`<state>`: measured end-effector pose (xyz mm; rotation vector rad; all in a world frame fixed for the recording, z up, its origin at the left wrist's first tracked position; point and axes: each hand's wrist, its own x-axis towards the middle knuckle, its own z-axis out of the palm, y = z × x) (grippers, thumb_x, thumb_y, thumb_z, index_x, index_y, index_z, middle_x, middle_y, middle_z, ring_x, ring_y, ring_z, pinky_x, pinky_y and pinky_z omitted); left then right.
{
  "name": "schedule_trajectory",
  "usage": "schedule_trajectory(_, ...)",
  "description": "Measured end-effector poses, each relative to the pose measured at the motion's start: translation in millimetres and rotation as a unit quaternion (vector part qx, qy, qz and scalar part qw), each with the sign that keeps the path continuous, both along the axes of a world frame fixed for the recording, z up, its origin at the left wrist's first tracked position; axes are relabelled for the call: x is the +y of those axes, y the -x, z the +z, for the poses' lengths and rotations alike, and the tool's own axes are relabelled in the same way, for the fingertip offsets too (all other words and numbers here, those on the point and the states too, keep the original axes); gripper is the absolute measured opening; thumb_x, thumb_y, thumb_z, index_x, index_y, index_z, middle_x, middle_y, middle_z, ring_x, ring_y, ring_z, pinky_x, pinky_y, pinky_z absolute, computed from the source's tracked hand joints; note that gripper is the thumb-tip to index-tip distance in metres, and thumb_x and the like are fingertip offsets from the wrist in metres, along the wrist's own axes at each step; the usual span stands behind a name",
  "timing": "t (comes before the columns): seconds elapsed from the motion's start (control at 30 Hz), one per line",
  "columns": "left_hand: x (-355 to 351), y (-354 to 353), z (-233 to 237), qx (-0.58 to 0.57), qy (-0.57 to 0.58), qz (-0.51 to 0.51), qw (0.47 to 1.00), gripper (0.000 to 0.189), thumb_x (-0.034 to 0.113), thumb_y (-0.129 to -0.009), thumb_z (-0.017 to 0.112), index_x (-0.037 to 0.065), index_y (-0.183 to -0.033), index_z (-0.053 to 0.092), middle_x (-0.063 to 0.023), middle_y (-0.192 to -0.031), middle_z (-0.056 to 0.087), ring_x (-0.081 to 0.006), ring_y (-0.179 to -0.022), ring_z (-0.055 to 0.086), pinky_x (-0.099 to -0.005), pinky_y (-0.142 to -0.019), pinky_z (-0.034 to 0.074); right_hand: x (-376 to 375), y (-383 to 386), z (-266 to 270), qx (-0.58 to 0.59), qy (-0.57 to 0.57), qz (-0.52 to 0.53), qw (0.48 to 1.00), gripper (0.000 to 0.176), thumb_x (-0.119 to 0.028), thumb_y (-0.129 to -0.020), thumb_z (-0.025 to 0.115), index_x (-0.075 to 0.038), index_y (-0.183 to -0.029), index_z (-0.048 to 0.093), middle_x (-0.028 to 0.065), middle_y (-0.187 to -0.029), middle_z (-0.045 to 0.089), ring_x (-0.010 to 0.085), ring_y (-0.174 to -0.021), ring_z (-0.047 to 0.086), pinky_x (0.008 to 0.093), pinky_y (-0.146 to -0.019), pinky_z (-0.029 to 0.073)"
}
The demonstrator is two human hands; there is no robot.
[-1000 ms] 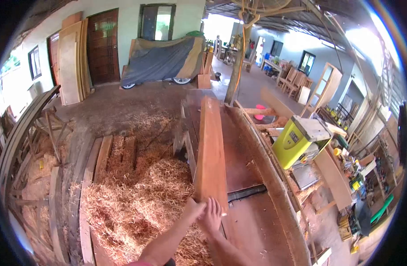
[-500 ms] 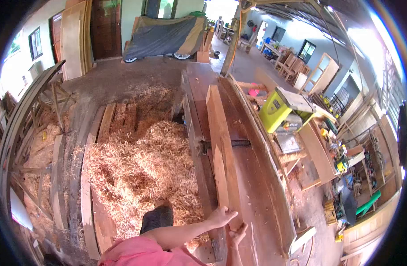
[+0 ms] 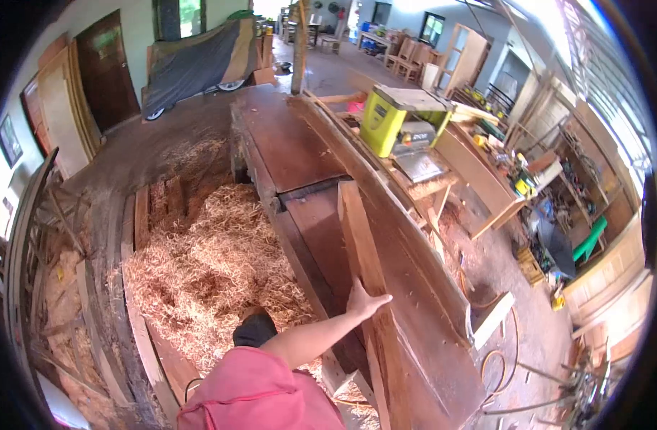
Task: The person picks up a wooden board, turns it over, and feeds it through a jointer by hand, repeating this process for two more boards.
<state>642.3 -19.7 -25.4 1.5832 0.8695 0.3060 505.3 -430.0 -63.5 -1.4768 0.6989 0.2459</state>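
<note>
A long squared wooden beam (image 3: pixel 363 240) lies lengthwise on a brown workbench (image 3: pixel 293 143), its near end running down to the bottom of the view. My left hand (image 3: pixel 366 301) is closed round the middle of the beam, thumb reaching over the top face and fingers along the left side. The pink sleeve leads to this arm from below. My right hand is out of view. Just beyond the far end of the beam, a dark slot (image 3: pixel 315 188) crosses the bench top.
Wood shavings (image 3: pixel 214 265) are heaped on the floor left of the bench. A green planer machine (image 3: pixel 404 122) stands on a stand to the right. A hose (image 3: pixel 515 344) loops over the floor at right. Stacked boards (image 3: pixel 27 251) line the far left.
The beam has moved towards me along the bench, its far end now on the near side of the slot. My left hand grips it farther along; my right hand has left the view.
</note>
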Motion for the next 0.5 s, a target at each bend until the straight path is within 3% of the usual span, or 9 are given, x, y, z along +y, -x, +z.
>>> schedule_trajectory(0.17, -67.3, 9.4, 21.4, 0.035, 0.076, -0.023, 0.996, 0.13, 0.042, -0.071, 0.091, -0.009, -0.16, 0.011, -0.0356, -0.153, 0.043, -0.0428, -0.14, 0.049, -0.0453, -0.118, 0.041, -13.0, 3.3, -18.3, -0.011, 0.042, -0.006, 0.999, 0.086, -0.063, -0.097, 0.063, -0.004, -0.156, 0.043, 0.0179, -0.153, 0.051, 0.0318, -0.135, 0.052, 0.0465, -0.113, 0.044)
schedule_trajectory(0.3, -67.2, 16.7, -7.5, -0.06, 0.058, -0.032, 0.996, 0.119, 0.033, -0.074, 0.088, -0.007, -0.158, 0.014, -0.0295, -0.146, 0.051, -0.0377, -0.134, 0.055, -0.0427, -0.114, 0.044, -21.7, 5.1, -27.0, -0.011, 0.047, -0.013, 0.999, 0.086, -0.062, -0.097, 0.063, -0.004, -0.156, 0.043, 0.018, -0.153, 0.051, 0.0317, -0.135, 0.052, 0.0462, -0.113, 0.044)
schedule_trajectory(0.4, -56.5, 40.2, -20.5, -0.091, 0.096, -0.001, 0.991, 0.107, 0.018, -0.077, 0.079, -0.005, -0.159, 0.014, -0.0278, -0.154, 0.04, -0.0345, -0.141, 0.046, -0.04, -0.118, 0.039, -26.8, 5.8, -31.3, -0.003, 0.049, -0.023, 0.999, 0.085, -0.062, -0.097, 0.063, -0.004, -0.156, 0.043, 0.018, -0.153, 0.051, 0.0316, -0.135, 0.052, 0.0459, -0.113, 0.044)
schedule_trajectory(0.47, -46.9, 60.6, -34.1, -0.12, 0.186, 0.033, 0.975, 0.106, 0.016, -0.079, 0.074, -0.006, -0.16, 0.01, -0.0283, -0.158, 0.034, -0.0341, -0.145, 0.04, -0.04, -0.121, 0.035, -29.1, 5.9, -34.6, 0.0, 0.053, -0.027, 0.998, 0.085, -0.062, -0.098, 0.063, -0.003, -0.156, 0.043, 0.018, -0.153, 0.051, 0.0315, -0.135, 0.052, 0.0458, -0.113, 0.044)
schedule_trajectory(0.5, -50.4, 74.2, -39.8, -0.121, 0.158, 0.053, 0.979, 0.106, 0.019, -0.082, 0.072, -0.008, -0.161, 0.008, -0.0286, -0.16, 0.032, -0.035, -0.148, 0.037, -0.0413, -0.123, 0.032, -28.1, 4.0, -36.5, 0.002, 0.055, -0.025, 0.998, 0.085, -0.062, -0.098, 0.063, -0.003, -0.156, 0.043, 0.0181, -0.153, 0.051, 0.0315, -0.135, 0.052, 0.0457, -0.113, 0.044)
